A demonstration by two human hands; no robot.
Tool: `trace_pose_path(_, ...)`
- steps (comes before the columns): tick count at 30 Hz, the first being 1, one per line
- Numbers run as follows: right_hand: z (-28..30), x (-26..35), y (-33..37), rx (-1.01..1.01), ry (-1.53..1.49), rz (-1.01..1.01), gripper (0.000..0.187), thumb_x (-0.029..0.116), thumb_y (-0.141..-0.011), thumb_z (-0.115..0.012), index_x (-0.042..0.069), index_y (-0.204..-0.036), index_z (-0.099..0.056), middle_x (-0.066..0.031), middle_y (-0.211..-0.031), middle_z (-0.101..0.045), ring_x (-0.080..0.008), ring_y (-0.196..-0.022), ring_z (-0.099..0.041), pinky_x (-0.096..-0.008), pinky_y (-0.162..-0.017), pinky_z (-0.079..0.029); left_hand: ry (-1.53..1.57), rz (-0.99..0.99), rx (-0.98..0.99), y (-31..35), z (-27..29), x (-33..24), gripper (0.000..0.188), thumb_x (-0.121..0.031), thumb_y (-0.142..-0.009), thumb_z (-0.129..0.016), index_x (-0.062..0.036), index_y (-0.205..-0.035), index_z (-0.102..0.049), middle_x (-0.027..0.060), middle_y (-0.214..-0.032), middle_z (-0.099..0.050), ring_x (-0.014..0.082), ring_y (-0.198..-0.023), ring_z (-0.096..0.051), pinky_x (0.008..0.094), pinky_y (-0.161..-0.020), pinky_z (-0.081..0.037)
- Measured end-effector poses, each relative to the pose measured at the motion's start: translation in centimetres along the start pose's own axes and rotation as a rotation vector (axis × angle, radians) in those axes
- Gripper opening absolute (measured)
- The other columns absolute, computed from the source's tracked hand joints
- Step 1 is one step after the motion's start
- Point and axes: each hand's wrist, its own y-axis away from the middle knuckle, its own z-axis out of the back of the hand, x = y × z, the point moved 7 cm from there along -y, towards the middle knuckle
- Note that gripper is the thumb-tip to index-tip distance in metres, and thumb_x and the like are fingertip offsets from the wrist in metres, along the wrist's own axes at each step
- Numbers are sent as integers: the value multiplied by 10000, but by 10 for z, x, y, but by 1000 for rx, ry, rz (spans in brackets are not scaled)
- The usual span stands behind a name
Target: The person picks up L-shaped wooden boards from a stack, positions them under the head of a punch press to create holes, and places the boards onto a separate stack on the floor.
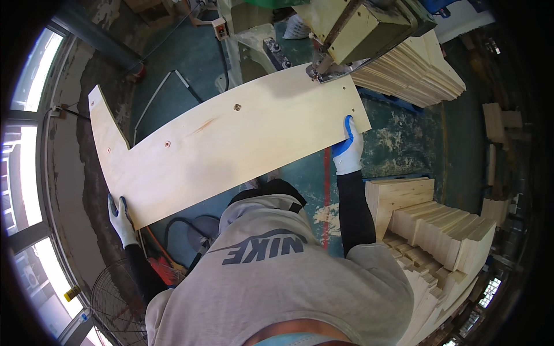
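Note:
A large pale plywood panel (231,150) with a curved far edge and a notched arm at its left spans the space in front of me. Several small holes dot it, some with metal inserts. My left hand (122,221), in a white and blue glove, grips its near left corner. At the right end, my gloved right hand (349,149) clasps the near edge, thumb on top and fingers hidden beneath. The panel's far right part lies under the head of a green machine (329,69), whose metal foot is at or just above the wood; I cannot tell if they touch.
Stacked plywood pieces (421,69) stand behind the machine at the right. More cut wood stacks (441,230) sit near my right elbow. A wire fan guard (118,303) is at lower left, close to an orange cable (158,248). Windows (23,176) line the left wall.

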Motion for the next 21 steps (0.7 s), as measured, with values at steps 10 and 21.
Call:
trace_pose_path(10, 9, -1, 5, -148, 126, 112, 419, 208, -1039, -599, 22, -1406, -522, -95, -1349, -617, -224, -1231, -617, -383, -1005, -528, -135, 36, 109, -14, -22, -24, 619, -168, -1014, -645, 78, -1521, -387, 143, -1539, -469, 180, -1359, -479, 288, -1119, -380)
trace_pose_path(21, 10, -10, 9, -275, 126, 287, 420, 173, -1020, -634, -40, -1365, -527, -107, -1278, -620, -186, -1139, -626, -323, -976, -514, -90, -5, 69, -31, -19, -45, 631, -158, -981, -693, 48, -1515, -427, 71, -1400, -576, 93, -1059, -575, 208, -854, -472)
